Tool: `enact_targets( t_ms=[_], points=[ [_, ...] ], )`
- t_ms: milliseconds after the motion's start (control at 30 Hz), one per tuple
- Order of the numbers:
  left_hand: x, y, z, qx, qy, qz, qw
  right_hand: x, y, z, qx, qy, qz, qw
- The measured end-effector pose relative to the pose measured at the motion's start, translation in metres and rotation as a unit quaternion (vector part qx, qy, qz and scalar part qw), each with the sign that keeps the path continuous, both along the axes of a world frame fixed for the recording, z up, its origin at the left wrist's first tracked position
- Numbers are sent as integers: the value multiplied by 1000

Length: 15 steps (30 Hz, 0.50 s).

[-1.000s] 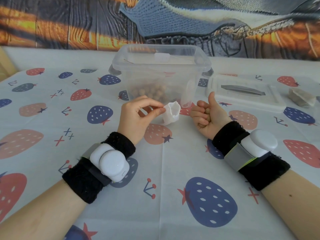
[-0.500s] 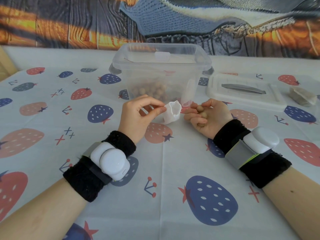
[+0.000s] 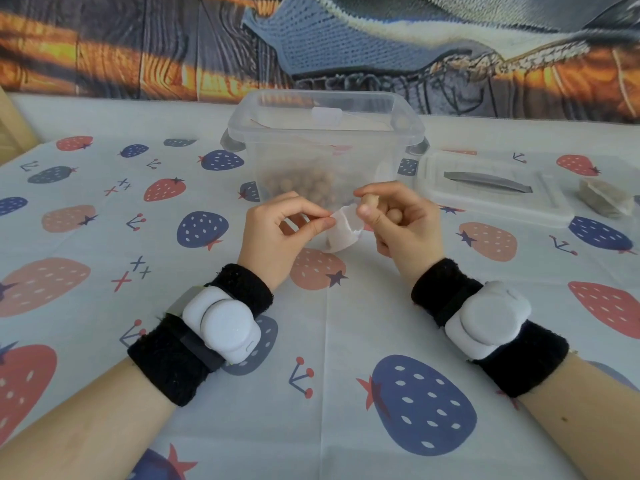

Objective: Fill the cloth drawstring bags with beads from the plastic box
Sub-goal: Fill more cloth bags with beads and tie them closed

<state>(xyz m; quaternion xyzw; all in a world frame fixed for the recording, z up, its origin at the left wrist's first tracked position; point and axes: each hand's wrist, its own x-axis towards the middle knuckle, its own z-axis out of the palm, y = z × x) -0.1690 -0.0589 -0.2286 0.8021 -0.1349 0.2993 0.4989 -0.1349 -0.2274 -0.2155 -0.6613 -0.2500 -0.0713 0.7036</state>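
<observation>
White cloth bag pinched by left hand; right hand pinches bead.

A tablecloth printed with red, pink and navy strawberries, small crosses and cherry sprigs is covering the table, a crease line running down its middle. Behind the far edge, a wall hanging showing orange-lit wooden planks and blue knitted fabric is filling the background. Soft, even light is falling across everything.
</observation>
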Motion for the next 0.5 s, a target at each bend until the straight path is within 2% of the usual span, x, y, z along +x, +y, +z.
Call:
enact_targets(
  t_ms=[100, 400, 467, 500],
  points=[
    [0, -1, 0, -3, -2, 6, 1000, 0, 1, -4, -32, -38, -3, 999],
    [-2, -1, 1, -1, 4, 11, 1000, -2, 1, -4, -47, -13, 22, 999],
    [-3, -1, 1, -6, 8, 12, 1000, -2, 0, -3, -27, 27, 34, 999],
    [-3, 0, 1, -7, 9, 12, 1000, -1, 1, -2, -10, 77, 38, 996]
  ],
)
